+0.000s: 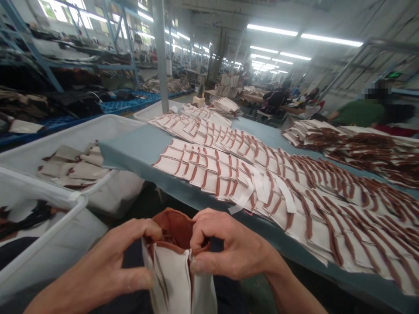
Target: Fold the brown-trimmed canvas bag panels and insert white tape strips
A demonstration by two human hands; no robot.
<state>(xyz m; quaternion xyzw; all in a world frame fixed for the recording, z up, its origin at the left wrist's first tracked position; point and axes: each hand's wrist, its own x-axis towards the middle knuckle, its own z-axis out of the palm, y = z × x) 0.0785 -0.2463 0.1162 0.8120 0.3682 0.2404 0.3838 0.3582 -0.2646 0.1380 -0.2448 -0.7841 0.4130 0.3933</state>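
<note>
At six o'clock, left hand (109,267) and right hand (229,249) pinched a rust-lined white fabric piece (173,272), apparently spreading its mouth; matching pieces (262,174) covered the counter (137,148) toward two o'clock.

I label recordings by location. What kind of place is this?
Probably a garment factory floor: a long table covered with rows of cut fabric pieces, white bins holding more, workers seated beyond. The left hand and right hand grip a similar piece.
</note>
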